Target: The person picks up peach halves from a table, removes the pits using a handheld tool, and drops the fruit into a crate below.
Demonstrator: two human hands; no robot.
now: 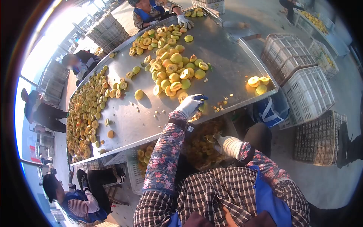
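My left hand point(192, 103), in a white glove with dark blue fingertips, is at the near edge of the metal table point(230, 68). Its fingers are curled around a yellow-green peach point(203, 108), partly hidden by them. Below the table edge, my right hand point(226, 146) in a pale glove is over a crate of cut peaches point(202, 145). Its fingers look closed and point toward the crate; what they hold, if anything, is hidden. Ahead of my left hand is a pile of whole and halved peaches point(172, 70). Pits and scraps point(220, 104) lie beside that hand.
Many peach halves point(85, 117) cover the table's left end. A few peaches point(261, 89) sit in its right corner. Stacked plastic crates point(306, 90) and a blue bag point(270, 111) stand to the right. Across the table, a co-worker's gloved hand point(185, 21) touches fruit.
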